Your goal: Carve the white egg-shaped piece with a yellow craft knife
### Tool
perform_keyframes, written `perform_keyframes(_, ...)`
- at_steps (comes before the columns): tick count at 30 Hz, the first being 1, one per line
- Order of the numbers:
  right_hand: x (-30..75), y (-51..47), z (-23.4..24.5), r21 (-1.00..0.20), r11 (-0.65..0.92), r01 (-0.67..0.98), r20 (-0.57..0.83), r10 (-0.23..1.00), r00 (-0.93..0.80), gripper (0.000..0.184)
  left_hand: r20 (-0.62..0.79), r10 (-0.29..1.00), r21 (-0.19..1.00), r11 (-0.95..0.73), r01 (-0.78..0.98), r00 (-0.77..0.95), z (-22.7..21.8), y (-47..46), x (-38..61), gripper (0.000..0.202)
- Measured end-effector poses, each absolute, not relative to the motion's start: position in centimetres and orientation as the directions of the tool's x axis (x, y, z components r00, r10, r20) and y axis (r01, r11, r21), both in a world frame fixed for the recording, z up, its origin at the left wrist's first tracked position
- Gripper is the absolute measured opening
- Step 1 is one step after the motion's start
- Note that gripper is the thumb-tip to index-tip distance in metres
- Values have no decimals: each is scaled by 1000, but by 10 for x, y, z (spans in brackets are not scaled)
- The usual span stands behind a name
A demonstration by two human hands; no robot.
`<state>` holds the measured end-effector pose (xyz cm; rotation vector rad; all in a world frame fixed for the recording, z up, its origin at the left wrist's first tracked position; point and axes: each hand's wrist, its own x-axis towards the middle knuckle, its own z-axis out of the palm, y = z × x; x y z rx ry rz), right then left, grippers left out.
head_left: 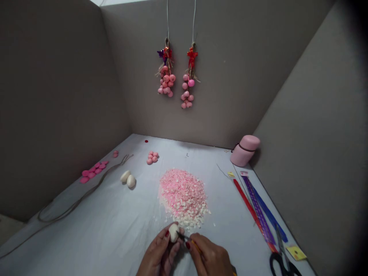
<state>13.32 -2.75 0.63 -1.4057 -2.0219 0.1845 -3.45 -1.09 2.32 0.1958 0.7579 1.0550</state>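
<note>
My left hand [161, 249] pinches a small white rounded piece [174, 232] between thumb and fingers near the front of the table. My right hand [211, 255] is wrapped round a small knife [195, 245] with an orange handle; its dark blade tip touches the white piece's right side. Just beyond both hands lies a heap of pink and white shavings [184, 193], whitest at its near edge. Two white egg-shaped pieces [131, 181] rest to the left of the heap.
Left: pink discs [92, 172], twine [94, 188]. Behind: pink balls [152, 157]. Right: a pink flask [245, 150], red ribbon [248, 203], purple ribbon [258, 211], blue ribbon [268, 212], scissors [282, 255]. Grey panels surround the table; bead bunches [166, 82] hang at the back.
</note>
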Motion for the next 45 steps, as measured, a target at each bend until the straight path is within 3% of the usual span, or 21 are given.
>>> perform_keyframes(4, 131, -29, 6, -399, 484, 779, 449, 843, -295, 51, -501, 839, 557, 500, -663, 211, 21, -12, -32, 32)
perform_keyframes(9, 133, -29, 8, -396, 477, 785, 445, 847, -290, 50, -344, 911, 652, 406, -641, 227, 11, -14, -30, 38)
perform_keyframes(14, 132, -28, 1, -443, 426, 789, 458, 864, -210, 50, -367, 881, 577, 468, -669, 300, 16, -15, -33, 35)
perform_keyframes(19, 129, -28, 0, -473, 409, 780, 465, 868, -173, 51, -379, 875, 573, 478, -665, 302, 17, -15, -34, 32)
perform_keyframes(26, 131, -29, 9, -369, 474, 799, 474, 836, -276, 50, -331, 897, 627, 442, -642, 294, 11, -15, -30, 31)
perform_keyframes(32, 136, -29, 13, -420, 463, 781, 444, 855, -268, 49, -306, 911, 656, 411, -633, 275, 11, -15, -30, 32)
perform_keyframes(39, 130, -32, 10, -353, 462, 813, 451, 846, -285, 51, -310, 900, 622, 436, -651, 307, 12, -14, -29, 26)
perform_keyframes(45, 134, -31, 10, -340, 465, 817, 443, 846, -296, 49, -281, 908, 666, 417, -619, 310, 10, -14, -29, 27)
